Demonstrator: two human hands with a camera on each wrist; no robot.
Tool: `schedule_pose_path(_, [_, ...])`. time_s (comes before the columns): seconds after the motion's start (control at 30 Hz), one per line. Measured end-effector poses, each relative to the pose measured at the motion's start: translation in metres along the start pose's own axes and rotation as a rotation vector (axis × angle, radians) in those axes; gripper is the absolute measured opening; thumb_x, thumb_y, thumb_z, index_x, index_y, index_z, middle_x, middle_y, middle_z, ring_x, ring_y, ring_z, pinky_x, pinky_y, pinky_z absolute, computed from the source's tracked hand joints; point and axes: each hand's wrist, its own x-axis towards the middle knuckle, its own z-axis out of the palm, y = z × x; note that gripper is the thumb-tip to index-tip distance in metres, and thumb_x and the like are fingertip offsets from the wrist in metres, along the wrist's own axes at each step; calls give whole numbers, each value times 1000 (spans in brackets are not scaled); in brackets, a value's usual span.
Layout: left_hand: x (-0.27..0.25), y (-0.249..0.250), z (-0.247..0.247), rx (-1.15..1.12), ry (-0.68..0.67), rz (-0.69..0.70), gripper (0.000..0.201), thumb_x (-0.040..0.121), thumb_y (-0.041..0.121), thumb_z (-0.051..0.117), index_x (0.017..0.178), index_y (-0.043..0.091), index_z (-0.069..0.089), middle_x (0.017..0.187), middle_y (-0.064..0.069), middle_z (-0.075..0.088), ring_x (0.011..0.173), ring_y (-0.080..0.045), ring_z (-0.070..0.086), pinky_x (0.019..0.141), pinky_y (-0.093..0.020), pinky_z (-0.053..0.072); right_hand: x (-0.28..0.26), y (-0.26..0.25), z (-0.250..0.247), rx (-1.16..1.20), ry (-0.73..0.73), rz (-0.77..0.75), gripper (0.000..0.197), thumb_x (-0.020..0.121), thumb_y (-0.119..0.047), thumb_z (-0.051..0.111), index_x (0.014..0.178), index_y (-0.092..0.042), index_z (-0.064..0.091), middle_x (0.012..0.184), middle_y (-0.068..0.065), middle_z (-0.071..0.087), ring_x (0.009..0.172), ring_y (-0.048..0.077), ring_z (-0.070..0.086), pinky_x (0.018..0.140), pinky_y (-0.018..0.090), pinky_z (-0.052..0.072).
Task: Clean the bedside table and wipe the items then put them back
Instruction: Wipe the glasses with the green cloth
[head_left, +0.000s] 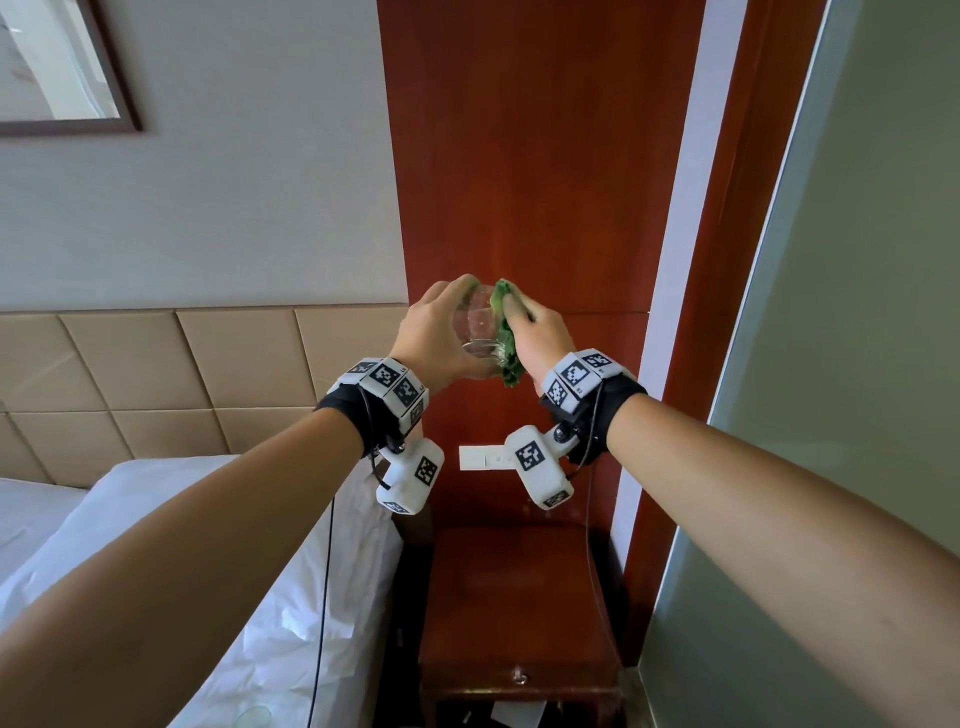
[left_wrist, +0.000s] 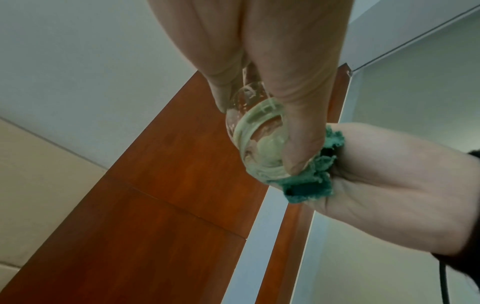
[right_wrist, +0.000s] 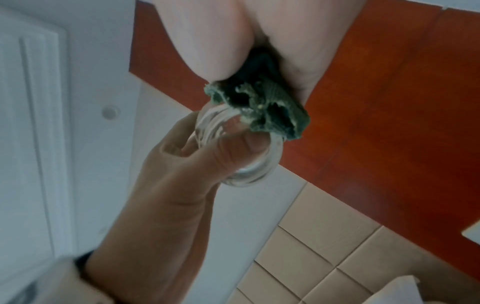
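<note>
A clear drinking glass (head_left: 480, 327) is held up in front of the red wood wall panel, well above the bedside table (head_left: 514, 597). My left hand (head_left: 441, 332) grips the glass (left_wrist: 257, 144) round its side, thumb near the thick base (right_wrist: 249, 170). My right hand (head_left: 535, 327) holds a bunched green cloth (head_left: 506, 332) and presses it against the right side of the glass. The cloth (left_wrist: 309, 181) shows between both hands in the left wrist view, and the cloth (right_wrist: 262, 111) touches the glass rim area in the right wrist view.
The dark wooden bedside table top lies below my hands, with a drawer knob (head_left: 521, 676) at its front. A bed with white sheets (head_left: 218, 571) stands to the left, a padded headboard (head_left: 182, 374) behind it. A white switch plate (head_left: 483, 457) is on the panel. A grey wall (head_left: 831, 415) closes the right.
</note>
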Motion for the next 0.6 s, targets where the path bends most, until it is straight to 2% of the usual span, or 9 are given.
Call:
schedule_pose_path(0.03, [0, 0, 0, 4, -5, -4, 96, 53, 41, 91, 136, 19, 49, 117, 4, 58, 103, -13, 57, 94, -34, 51, 1, 1, 2, 69, -13, 40, 47, 95, -53, 48, 137, -35, 54, 128, -5, 65, 92, 13, 68, 87, 40, 57])
schedule_pose_path(0.1, [-1, -2, 0, 2, 1, -40, 103, 54, 44, 92, 140, 15, 44, 122, 5, 57, 106, -10, 55, 97, -28, 48, 6, 8, 4, 144, -30, 114, 56, 84, -60, 50, 134, -36, 56, 121, -5, 69, 100, 21, 70, 90, 49, 56])
schedule_pose_path(0.23, [-2, -5, 1, -43, 34, -110, 109, 54, 38, 95, 145, 13, 39, 122, 9, 51, 107, -7, 50, 92, -20, 39, 8, 2, 5, 345, -32, 205, 35, 94, -39, 54, 124, -26, 66, 110, 4, 73, 97, 24, 72, 90, 50, 56])
schedule_pose_path(0.3, [-2, -7, 1, -50, 36, -123, 111, 54, 36, 95, 146, 14, 38, 122, 8, 53, 106, -8, 52, 91, -20, 40, 6, 0, 7, 325, -34, 185, 39, 88, -40, 56, 125, -31, 66, 116, -1, 72, 102, 21, 70, 93, 47, 55])
schedule_pose_path(0.37, [-1, -9, 2, -55, 46, -128, 115, 53, 38, 96, 148, 13, 36, 126, 4, 57, 109, -10, 54, 95, -22, 43, 1, -1, 6, 215, -57, 101, 40, 89, -44, 54, 129, -39, 60, 131, -13, 63, 112, 10, 64, 97, 36, 53])
schedule_pose_path(0.43, [0, -9, 1, -42, 48, -133, 113, 54, 40, 95, 147, 12, 38, 125, 4, 57, 108, -10, 54, 94, -21, 43, -6, -2, 2, 76, -69, -22, 37, 98, -41, 50, 135, -39, 55, 142, -21, 50, 111, -7, 54, 81, 5, 47])
schedule_pose_path(0.47, [1, -10, 1, -29, 45, -128, 109, 54, 40, 95, 144, 13, 41, 122, 4, 57, 106, -10, 54, 93, -21, 44, -8, -1, 0, 24, -68, -82, 37, 100, -38, 50, 137, -37, 54, 145, -20, 47, 110, -11, 48, 75, -3, 40])
schedule_pose_path(0.53, [1, -11, 2, 2, 34, -122, 105, 53, 42, 94, 140, 13, 44, 118, 3, 58, 104, -12, 54, 94, -25, 47, -10, 4, -1, -71, -76, -197, 37, 101, -32, 51, 138, -29, 55, 148, -14, 44, 113, -14, 41, 77, -9, 31])
schedule_pose_path(0.6, [0, -13, 4, 34, 22, -118, 108, 52, 44, 94, 141, 12, 43, 120, 2, 57, 106, -14, 54, 97, -30, 47, -9, 8, -1, -141, -84, -261, 37, 101, -30, 51, 138, -27, 56, 149, -11, 45, 113, -14, 41, 79, -9, 29])
